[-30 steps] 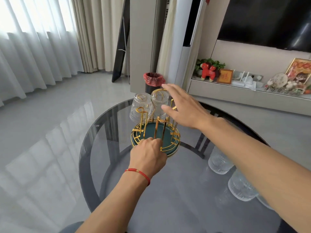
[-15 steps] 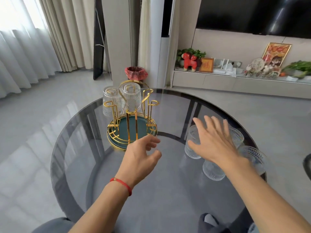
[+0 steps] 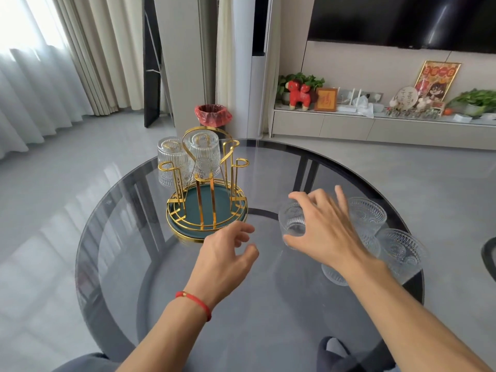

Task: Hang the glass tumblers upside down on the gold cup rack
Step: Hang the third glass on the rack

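The gold cup rack [image 3: 199, 195] with a teal base stands on the far left part of the round glass table [image 3: 268, 312]. Two ribbed glass tumblers hang upside down on its back pegs, one on the left [image 3: 171, 162] and one in the middle [image 3: 205, 154]. My right hand [image 3: 326, 232] wraps thumb and fingers around an upright tumbler [image 3: 292, 220] on the table to the right of the rack. Three more tumblers stand behind and under that hand, the clearest two at the right [image 3: 366, 214] [image 3: 401, 248]. My left hand [image 3: 228, 251] hovers with its fingers apart just in front of the rack's base.
A bin with a red liner [image 3: 213, 115] stands on the floor behind the table. A low TV shelf [image 3: 349, 124] with ornaments runs along the far wall. A dark chair edge [image 3: 489, 251] shows at the right. The table's near half is bare glass.
My right hand has left the rack, swung right to the loose tumblers and closed around one. My left hand has let go of the rack's base and pulled back slightly.
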Demonstrator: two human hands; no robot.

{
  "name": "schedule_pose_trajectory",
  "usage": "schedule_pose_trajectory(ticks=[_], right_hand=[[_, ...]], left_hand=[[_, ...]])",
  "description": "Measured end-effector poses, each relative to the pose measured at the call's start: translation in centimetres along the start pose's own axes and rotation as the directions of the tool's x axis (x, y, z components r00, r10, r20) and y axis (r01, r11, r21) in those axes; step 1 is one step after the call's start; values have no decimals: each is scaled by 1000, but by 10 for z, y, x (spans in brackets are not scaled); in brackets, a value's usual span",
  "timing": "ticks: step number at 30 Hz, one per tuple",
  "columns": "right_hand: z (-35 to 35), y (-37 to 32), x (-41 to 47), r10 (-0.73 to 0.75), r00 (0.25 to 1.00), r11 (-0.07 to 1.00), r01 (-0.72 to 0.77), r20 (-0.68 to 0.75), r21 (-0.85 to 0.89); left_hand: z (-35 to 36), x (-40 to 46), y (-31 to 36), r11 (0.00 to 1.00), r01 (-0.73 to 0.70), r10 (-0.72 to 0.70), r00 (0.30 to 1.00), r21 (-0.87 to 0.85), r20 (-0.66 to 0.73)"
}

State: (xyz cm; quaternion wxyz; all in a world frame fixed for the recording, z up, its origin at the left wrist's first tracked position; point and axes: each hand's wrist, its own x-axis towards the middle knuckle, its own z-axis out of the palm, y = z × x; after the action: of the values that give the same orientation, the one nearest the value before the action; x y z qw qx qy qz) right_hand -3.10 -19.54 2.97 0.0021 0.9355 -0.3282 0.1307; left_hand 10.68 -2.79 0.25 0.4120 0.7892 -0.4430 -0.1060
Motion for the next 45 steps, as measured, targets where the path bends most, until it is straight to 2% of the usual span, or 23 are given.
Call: schedule_pose_trajectory(ticks=[4, 8, 10, 12, 14, 16, 18, 20, 22, 24, 26, 28, 29, 30, 31, 33, 35, 40, 42, 45], right_hand=[[-11, -12, -9, -99, 994, 940, 111, -52, 323], [-14, -27, -20, -125, 991, 800, 70, 52, 596], [-11, -33, -23, -135, 985, 708, 23, 103, 706], [-7, -34, -24, -141, 981, 580, -25, 131, 814], [-5, -34, -25, -93, 977, 488, -121, 189, 864], [-3, -39, -27, 10, 941, 396, -313, 337, 863], [3, -45, -29, 21, 863, 145, -501, 504, 853], [5, -50, -28, -40, 843, -75, -537, 536, 840], [2, -51, -25, -28, 861, -171, -505, 508, 846], [-2, -47, -20, 32, 891, -212, -437, 454, 874], [-6, -40, -14, 131, 924, -164, -337, 359, 927], [-12, -32, -7, 267, 934, -31, -239, 238, 971], [-17, -27, -3, 336, 927, 46, -192, 166, 980], [-22, -22, 4, 390, 916, 132, -155, 93, 979], [-29, -17, 11, 426, 904, 217, -131, 27, 967], [-44, -9, 33, 449, 890, 338, -87, -80, 937], [-60, -8, 62, 437, 888, 398, -51, -140, 916], [-85, -26, 136, 336, 918, 601, -36, -212, 798], [-89, -35, 158, 286, 936, 673, -42, -207, 738], [-89, -44, 179, 214, 968, 715, -65, -130, 696]], left_hand=[[3, -2, 1, 998, -49, 51, 995, -24, 89], [4, -8, 9, 979, -184, 187, 982, -90, 28], [1, -8, 10, 983, -164, 163, 986, -85, -25], [-3, -7, 9, 983, -67, 55, 996, -172, -73], [-8, -4, 9, 928, 43, -91, 989, -370, -113], [-11, 0, 8, 783, 127, -222, 971, -609, -83], [-14, 1, 10, 640, 195, -292, 956, -743, 0], [-14, 0, 12, 557, 237, -299, 951, -796, 73], [-15, 0, 15, 553, 247, -285, 953, -796, 97], [-17, 1, 14, 677, 241, -252, 964, -696, 88], [-19, 4, 10, 814, 236, -224, 971, -531, 89], [-18, 6, 3, 919, 233, -221, 972, -318, 75], [-18, 7, 0, 967, 212, -205, 977, -142, 66], [-16, 7, -2, 982, 175, -181, 981, 76, 76], [-15, 8, -4, 949, 127, -165, 980, 289, 110], [-15, 9, -8, 826, 56, -200, 960, 561, 198], [-13, 12, -12, 784, 29, -242, 934, 620, 263], [-10, 15, -16, 781, -17, -259, 901, 624, 348], [-13, 16, -17, 771, -30, -269, 890, 636, 368], [-17, 16, -17, 775, -30, -272, 886, 632, 375]])
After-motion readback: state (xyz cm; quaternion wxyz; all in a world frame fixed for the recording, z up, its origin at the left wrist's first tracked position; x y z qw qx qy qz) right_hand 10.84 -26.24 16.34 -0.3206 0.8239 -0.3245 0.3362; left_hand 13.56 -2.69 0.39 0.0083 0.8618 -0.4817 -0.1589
